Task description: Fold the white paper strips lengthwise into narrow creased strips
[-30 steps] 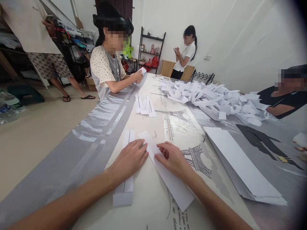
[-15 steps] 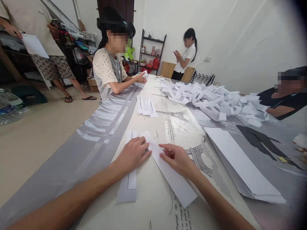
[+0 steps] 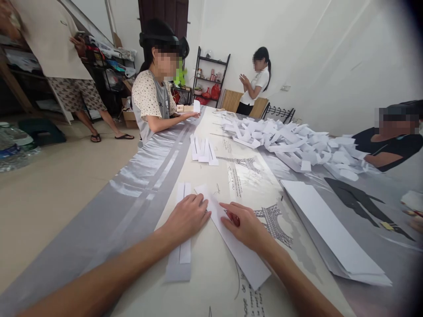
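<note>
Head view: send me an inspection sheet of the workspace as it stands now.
Surface: table covered by a printed cloth with Eiffel Tower drawings.
Job's things: white paper strip lying diagonally; folded strip beside it.
Clutter: stack of long white sheets at right; heap of folded paper pieces farther back; row of folded strips mid-table.
Hands: left hand palm down over the folded strip, reaching the paper strip's edge; right hand pressing on the paper strip, forefinger extended.
Cables: nothing seen.
Surroundings: person in a spotted top working at the far end; standing person by the wall; shelf rack; seated person at right.
</note>
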`<state>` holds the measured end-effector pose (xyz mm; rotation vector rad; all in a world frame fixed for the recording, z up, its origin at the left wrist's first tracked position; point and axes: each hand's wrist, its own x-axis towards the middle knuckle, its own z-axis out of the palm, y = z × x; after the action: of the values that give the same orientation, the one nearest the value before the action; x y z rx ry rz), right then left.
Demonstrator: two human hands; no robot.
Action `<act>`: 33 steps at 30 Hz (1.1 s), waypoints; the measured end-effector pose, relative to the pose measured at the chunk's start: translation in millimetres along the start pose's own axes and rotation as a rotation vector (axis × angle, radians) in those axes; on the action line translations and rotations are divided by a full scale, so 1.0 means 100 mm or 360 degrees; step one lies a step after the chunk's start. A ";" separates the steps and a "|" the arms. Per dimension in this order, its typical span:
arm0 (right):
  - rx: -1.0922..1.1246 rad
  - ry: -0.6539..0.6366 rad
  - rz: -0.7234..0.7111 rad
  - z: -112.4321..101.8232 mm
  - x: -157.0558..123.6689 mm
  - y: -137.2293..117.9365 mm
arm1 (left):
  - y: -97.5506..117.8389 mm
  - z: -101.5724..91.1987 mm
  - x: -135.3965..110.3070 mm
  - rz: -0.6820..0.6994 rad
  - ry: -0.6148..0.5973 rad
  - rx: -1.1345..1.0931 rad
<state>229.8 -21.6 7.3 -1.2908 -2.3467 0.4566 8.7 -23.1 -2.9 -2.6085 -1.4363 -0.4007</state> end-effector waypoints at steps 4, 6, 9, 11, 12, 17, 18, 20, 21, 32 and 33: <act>0.0152 -0.0096 -0.0129 -0.05 -0.03 -0.01 | -0.02 0.01 0.00 -0.0097 0.0015 -0.0144; 0.0212 -0.0168 -0.0230 -0.07 -0.04 -0.07 | -0.03 -0.01 0.00 -0.0148 0.0013 -0.0204; 0.0202 -0.0312 -0.0303 -0.12 -0.05 -0.16 | -0.03 -0.04 0.01 -0.0264 -0.0018 -0.0233; 0.0192 -0.0397 -0.0284 -0.15 -0.07 -0.19 | -0.03 -0.05 0.01 -0.0320 -0.0025 -0.0251; 0.0205 -0.0434 -0.0262 -0.17 -0.08 -0.19 | -0.03 -0.06 0.01 -0.0325 -0.0019 -0.0267; 0.0375 -0.0592 -0.0119 -0.18 -0.10 -0.15 | -0.06 -0.09 -0.01 -0.0277 0.0003 -0.0344; 0.0389 -0.0608 -0.0107 -0.17 -0.10 -0.14 | -0.06 -0.10 -0.02 -0.0286 0.0000 -0.0348; 0.0369 -0.0617 -0.0095 -0.15 -0.10 -0.16 | -0.05 -0.11 -0.03 -0.0301 -0.0003 -0.0318; 0.0338 -0.0616 -0.0096 -0.14 -0.10 -0.17 | -0.04 -0.11 -0.03 -0.0294 0.0000 -0.0273; -0.0077 -0.0416 -0.0295 0.03 -0.15 -0.20 | 0.05 0.13 -0.13 0.0072 0.0002 0.0090; -0.0109 -0.0397 -0.0310 0.05 -0.15 -0.20 | 0.04 0.14 -0.13 0.0071 0.0011 0.0072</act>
<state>220.1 -45.6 9.2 -1.0720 -2.6853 0.5035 8.1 -32.2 -20.3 -2.5959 -1.3661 -0.3675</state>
